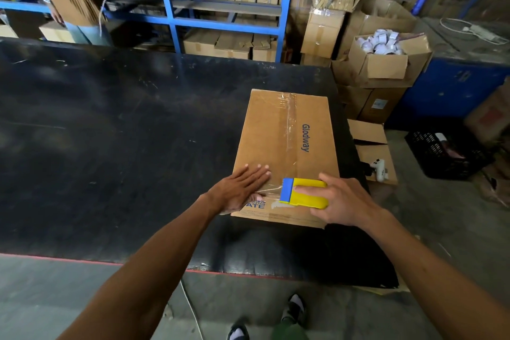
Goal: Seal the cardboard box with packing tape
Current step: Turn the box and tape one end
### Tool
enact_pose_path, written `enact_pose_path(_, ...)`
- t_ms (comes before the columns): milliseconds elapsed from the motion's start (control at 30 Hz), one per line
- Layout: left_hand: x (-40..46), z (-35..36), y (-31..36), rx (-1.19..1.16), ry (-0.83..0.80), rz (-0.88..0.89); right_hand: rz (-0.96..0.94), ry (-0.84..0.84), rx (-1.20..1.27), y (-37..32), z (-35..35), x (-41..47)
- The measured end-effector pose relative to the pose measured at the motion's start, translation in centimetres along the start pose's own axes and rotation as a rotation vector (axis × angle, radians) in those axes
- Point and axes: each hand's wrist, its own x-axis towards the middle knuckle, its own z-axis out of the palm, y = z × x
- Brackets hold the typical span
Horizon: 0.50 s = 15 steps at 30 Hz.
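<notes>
A flat brown cardboard box (278, 141) printed "Glodway" lies on the black table (110, 132), near its right edge. Clear packing tape runs lengthwise down its centre seam. My right hand (342, 201) grips a yellow and blue tape dispenser (302, 193) on the box's near end. A strip of clear tape stretches from the dispenser leftward to my left hand (240, 188). That hand lies flat, fingers spread, pressing the tape onto the box's near left corner.
To the right of the table stand open cartons, one full of tape rolls (380, 55). A white device (379, 170) lies on a low box, beside a black crate (444, 154). Blue shelving (226, 8) with boxes stands behind. A person (80, 3) holds cardboard at the back left.
</notes>
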Motion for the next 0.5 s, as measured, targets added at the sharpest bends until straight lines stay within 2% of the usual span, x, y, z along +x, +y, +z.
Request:
enact_pose_path(233,-0.1,0.8,0.1,-0.061,0.084,-0.026,-0.070,0.048,-0.081,-0.6,0.1,0.2)
enact_pose_path(500,-0.1,1.1,-0.1,-0.088,0.082,-0.033,-0.117,0.070,0.017,0.8,0.0,-1.5)
